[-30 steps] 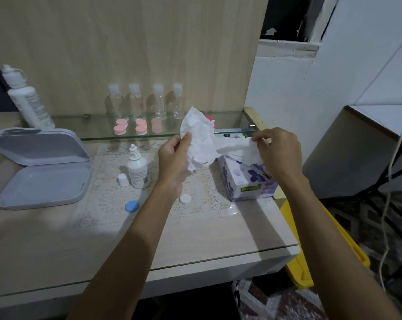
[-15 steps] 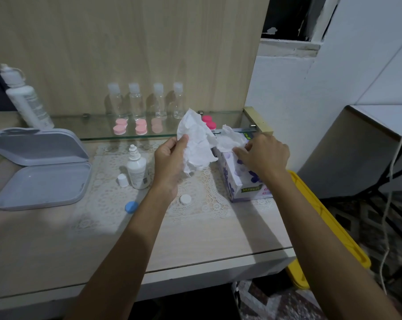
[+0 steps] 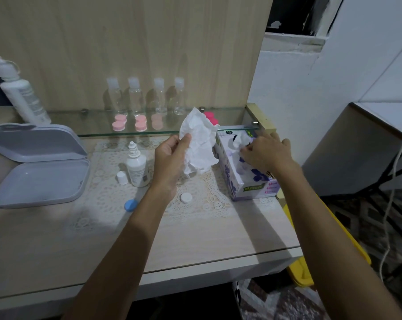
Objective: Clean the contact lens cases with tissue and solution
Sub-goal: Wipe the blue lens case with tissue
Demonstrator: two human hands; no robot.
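My left hand (image 3: pixel 172 155) pinches a crumpled white tissue (image 3: pixel 200 144) and holds it up above the lace mat. My right hand (image 3: pixel 266 153) lies on top of the purple flowered tissue box (image 3: pixel 248 181), its fingertips pressing on the tissue tuft (image 3: pixel 240 138) that sticks out of the slot. A small white solution bottle (image 3: pixel 137 167) stands uncapped left of my left hand, with its cap (image 3: pixel 122 177) beside it. A blue lens-case cap (image 3: pixel 131 205) and a white one (image 3: pixel 186 197) lie on the mat. Pink lens cases (image 3: pixel 119 122) sit on the glass shelf (image 3: pixel 91 125).
An open grey box (image 3: pixel 40 167) lies at the left, with a tall white bottle (image 3: pixel 22 95) behind it. Several clear bottles (image 3: pixel 135 95) line the back of the shelf. A hot pink case (image 3: pixel 210 117) peeks out behind the tissue. A yellow bin (image 3: pixel 322 239) stands below the table's right edge.
My right hand let go of the pulled tissue and dropped back onto the box top. My left hand kept the tissue and drew it slightly left.
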